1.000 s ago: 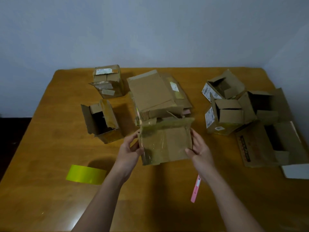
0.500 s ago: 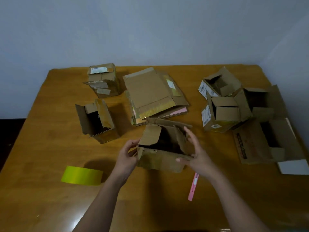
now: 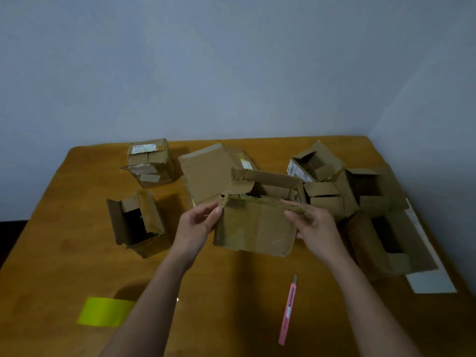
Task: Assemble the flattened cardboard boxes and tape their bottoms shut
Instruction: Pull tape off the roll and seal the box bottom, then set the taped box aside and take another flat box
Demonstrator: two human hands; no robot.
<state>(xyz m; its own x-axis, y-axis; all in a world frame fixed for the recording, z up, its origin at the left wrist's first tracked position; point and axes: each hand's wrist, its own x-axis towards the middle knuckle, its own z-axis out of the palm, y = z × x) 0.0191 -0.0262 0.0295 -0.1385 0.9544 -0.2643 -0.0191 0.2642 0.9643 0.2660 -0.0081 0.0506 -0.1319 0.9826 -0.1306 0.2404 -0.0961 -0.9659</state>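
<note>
- Your left hand (image 3: 195,225) pinches the box (image 3: 255,228) at its top left corner; your right hand (image 3: 313,225) grips the top edge on the right. The box is held over the middle of the surface (image 3: 64,228).
- The worn flaps are half folded; squeeze unevenly and the walls could buckle or a flap tear.
- The tape (image 3: 105,311) lies near the front left edge, and reaching for it one-handed may let the box spring flat.
- Mind the cutter (image 3: 288,310) lying near the front edge.

The box (image 3: 255,228) between the hands is matt brown cardboard, creased, with glossy yellowish tape across its face. Beneath it the table (image 3: 64,253) is smooth, slightly shiny wood. Below the right hand lies a pink plastic cutter (image 3: 288,311).
</note>
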